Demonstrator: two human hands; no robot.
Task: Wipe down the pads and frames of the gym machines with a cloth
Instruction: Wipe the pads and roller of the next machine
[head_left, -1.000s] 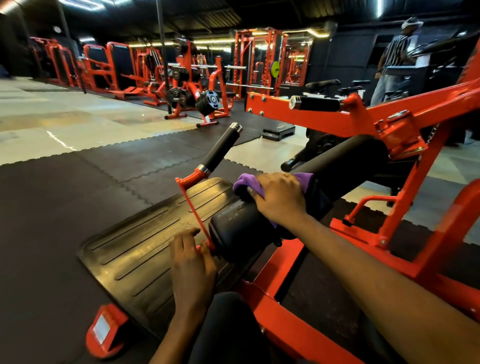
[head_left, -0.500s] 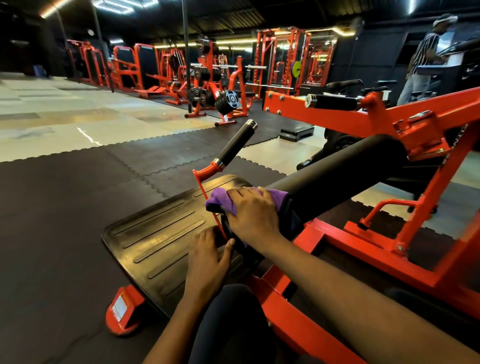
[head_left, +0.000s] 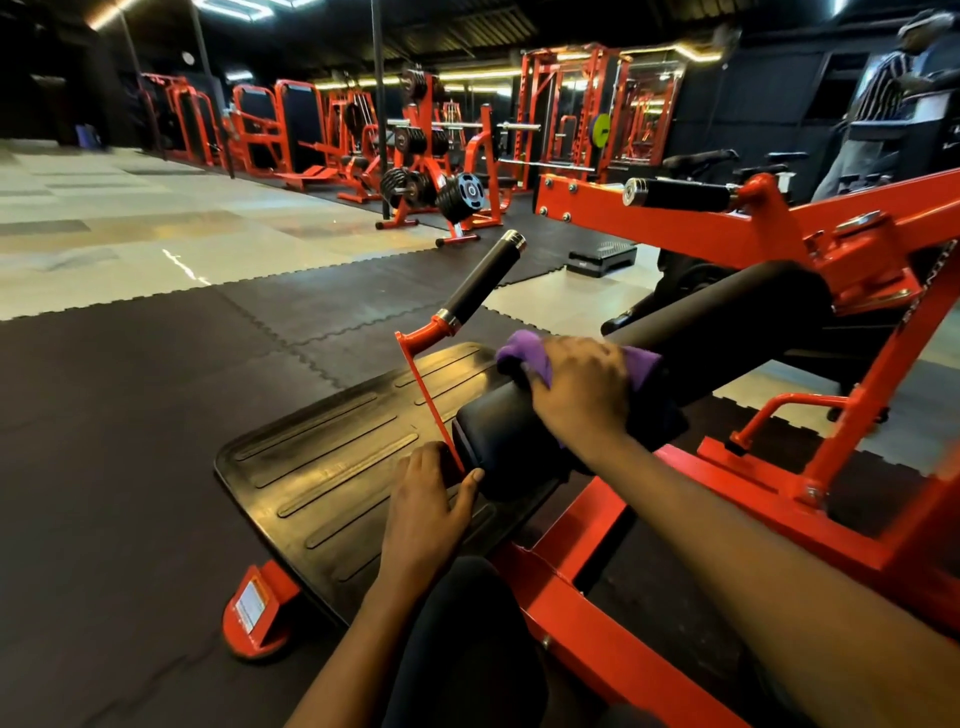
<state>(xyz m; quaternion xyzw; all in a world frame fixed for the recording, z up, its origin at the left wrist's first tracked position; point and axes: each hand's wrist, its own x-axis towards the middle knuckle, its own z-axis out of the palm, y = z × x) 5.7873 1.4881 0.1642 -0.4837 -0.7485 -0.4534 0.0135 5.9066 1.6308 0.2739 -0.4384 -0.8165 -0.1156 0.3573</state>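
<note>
A long black roller pad (head_left: 727, 317) runs across an orange machine frame (head_left: 587, 525). My right hand (head_left: 579, 387) presses a purple cloth (head_left: 524, 356) onto the top of the pad near its left end, fingers curled over the cloth. My left hand (head_left: 426, 506) rests on the ribbed black footplate (head_left: 322, 467), with its thumb and fingers on either side of a thin orange bracket (head_left: 431, 400) at the pad's end. A black-grip handle (head_left: 480, 280) rises from that bracket.
A second grip handle (head_left: 680, 193) sticks out from the orange upper beam (head_left: 587, 208). Weight racks and benches (head_left: 431, 187) stand at the back. A person in a striped shirt (head_left: 883, 93) stands far right. Black rubber mats (head_left: 130, 415) cover the floor on the left.
My right hand slid the cloth toward the pad's left end and now sits slightly back to the right. My left hand has stayed by the orange bracket.
</note>
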